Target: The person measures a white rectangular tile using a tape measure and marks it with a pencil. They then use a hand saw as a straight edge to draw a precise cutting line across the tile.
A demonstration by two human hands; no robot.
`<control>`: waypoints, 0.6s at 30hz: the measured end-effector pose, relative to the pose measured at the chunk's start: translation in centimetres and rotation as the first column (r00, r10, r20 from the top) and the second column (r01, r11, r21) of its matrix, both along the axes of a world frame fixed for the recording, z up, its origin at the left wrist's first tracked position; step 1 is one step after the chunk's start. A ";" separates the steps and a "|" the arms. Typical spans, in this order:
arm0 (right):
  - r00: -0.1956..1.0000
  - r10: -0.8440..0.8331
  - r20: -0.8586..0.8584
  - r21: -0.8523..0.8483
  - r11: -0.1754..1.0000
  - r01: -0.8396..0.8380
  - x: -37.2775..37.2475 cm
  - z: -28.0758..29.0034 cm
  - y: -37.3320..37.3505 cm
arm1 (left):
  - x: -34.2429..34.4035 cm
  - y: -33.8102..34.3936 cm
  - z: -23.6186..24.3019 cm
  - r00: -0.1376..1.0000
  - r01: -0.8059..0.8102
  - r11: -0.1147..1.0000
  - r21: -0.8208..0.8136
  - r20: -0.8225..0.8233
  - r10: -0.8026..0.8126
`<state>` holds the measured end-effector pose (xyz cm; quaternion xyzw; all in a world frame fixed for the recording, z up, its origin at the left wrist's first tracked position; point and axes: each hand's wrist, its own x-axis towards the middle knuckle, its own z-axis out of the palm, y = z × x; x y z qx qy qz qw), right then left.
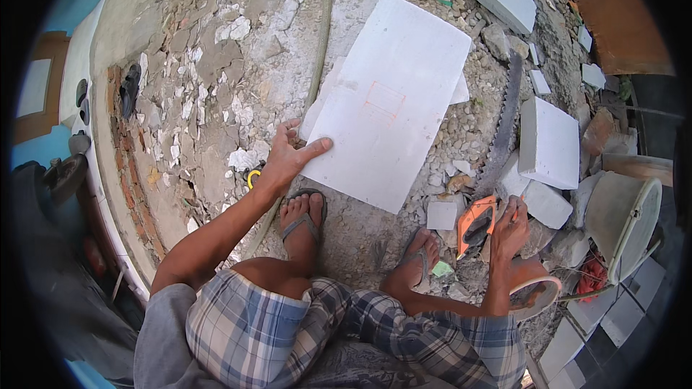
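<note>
A large white lightweight concrete block (386,101) lies flat before me, with a faint red-orange rectangle drawn on its top face. My left hand (292,155) grips its near left corner, thumb on top and fingers at the side edge. To the right of the block, my right hand (510,227) is closed, its fingers curled together. A small orange tip shows at those fingers, but what it belongs to is too small to tell. Just left of this hand lies a handsaw (477,225) with an orange handle; its dark toothed blade points away from me over the rubble.
White block pieces (549,142) lie along the right, near a pale bucket (626,223) on its side and a round clay-coloured rim (535,297). A hose (322,43) runs past the block's left. Broken rubble (216,65) covers the left ground. A yellow-ringed tool (254,176) lies by my left forearm.
</note>
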<state>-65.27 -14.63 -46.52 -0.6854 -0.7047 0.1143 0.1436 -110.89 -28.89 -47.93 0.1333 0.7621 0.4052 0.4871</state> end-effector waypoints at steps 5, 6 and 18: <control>0.887 0.352 -0.300 0.083 0.935 -0.344 -7.2 5.6 -1.2 | -0.1 0.2 0.4 1.000 0.004 0.999 -0.036 -0.016 -0.005; 0.823 0.511 -0.247 0.171 0.859 -0.482 -8.7 6.4 -1.3 | 0.2 0.7 0.9 0.998 0.027 0.999 -0.035 0.061 -0.025; 0.652 0.698 -0.297 0.156 0.709 -0.688 -14.0 5.2 -2.7 | -1.1 2.0 3.9 0.985 0.043 0.999 -0.020 0.170 -0.040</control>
